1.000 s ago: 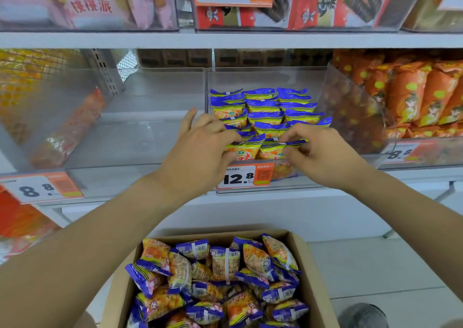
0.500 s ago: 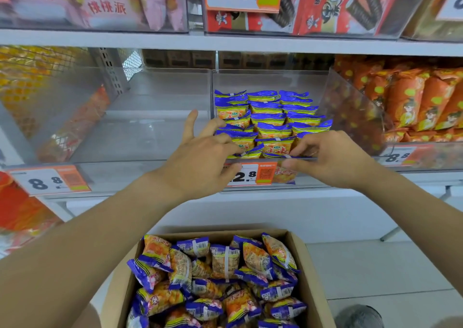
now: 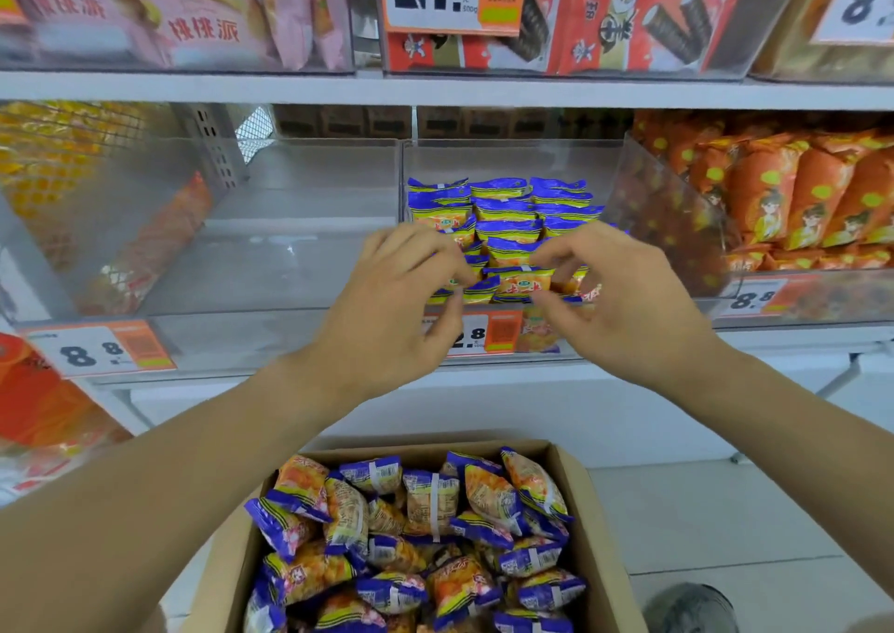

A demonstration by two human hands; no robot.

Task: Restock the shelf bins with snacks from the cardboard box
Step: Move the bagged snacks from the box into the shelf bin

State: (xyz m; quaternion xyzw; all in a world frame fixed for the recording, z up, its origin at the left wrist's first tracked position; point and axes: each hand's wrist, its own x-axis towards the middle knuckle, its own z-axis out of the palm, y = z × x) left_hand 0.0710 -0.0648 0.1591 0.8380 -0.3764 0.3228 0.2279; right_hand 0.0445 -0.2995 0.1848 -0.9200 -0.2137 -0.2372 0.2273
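Our left hand (image 3: 387, 308) and right hand (image 3: 624, 303) now curl at the front-row packet (image 3: 520, 283), grips loosely spread, fingers no longer flat.

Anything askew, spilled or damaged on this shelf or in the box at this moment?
Nothing damaged or spilled. The snack packets stand in tidy rows in the middle bin; only the front packet between the left hand and right hand lies flatter. The packets in the cardboard box are jumbled. The bin to the left looks unstocked.

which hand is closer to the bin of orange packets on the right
Right. The right hand is at the front of the middle bin, beside the orange packets bin. The left hand is farther left, beyond the right hand.
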